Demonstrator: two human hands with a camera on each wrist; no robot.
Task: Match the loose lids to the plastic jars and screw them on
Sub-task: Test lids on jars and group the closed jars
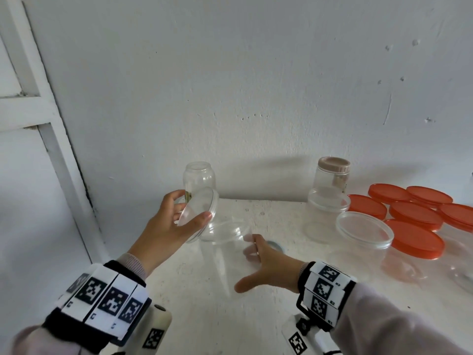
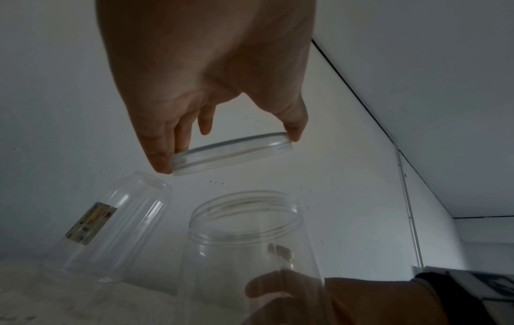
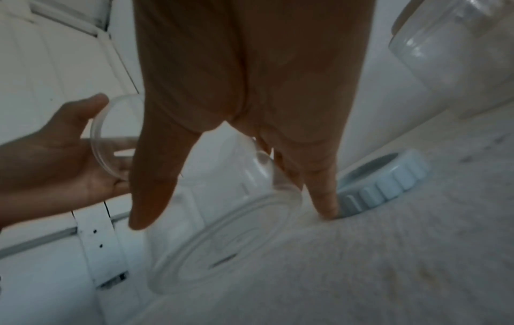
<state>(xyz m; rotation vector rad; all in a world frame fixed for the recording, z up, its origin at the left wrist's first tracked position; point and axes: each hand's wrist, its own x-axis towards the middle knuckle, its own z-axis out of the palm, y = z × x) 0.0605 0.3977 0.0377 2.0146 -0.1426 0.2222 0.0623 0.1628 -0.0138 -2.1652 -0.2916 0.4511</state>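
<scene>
While left grip (image 1: 171, 219) pinches clear lid (image 1: 198, 216); right grip (image 1: 266, 265) clasps jar (image 1: 225, 252).

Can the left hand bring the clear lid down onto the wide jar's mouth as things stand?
Probably yes: the left hand holds the clear lid just above the wide jar, whose mouth is open with nothing between them.

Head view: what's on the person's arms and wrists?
Both hands are bare: left hand, right hand. Each wrist carries a black band faced with white tiles printed with black square fiducial markers; the right one matches. White camera housings with more markers hang under the wrists. Pale ribbed sleeve cuffs show beyond the bands.
</scene>
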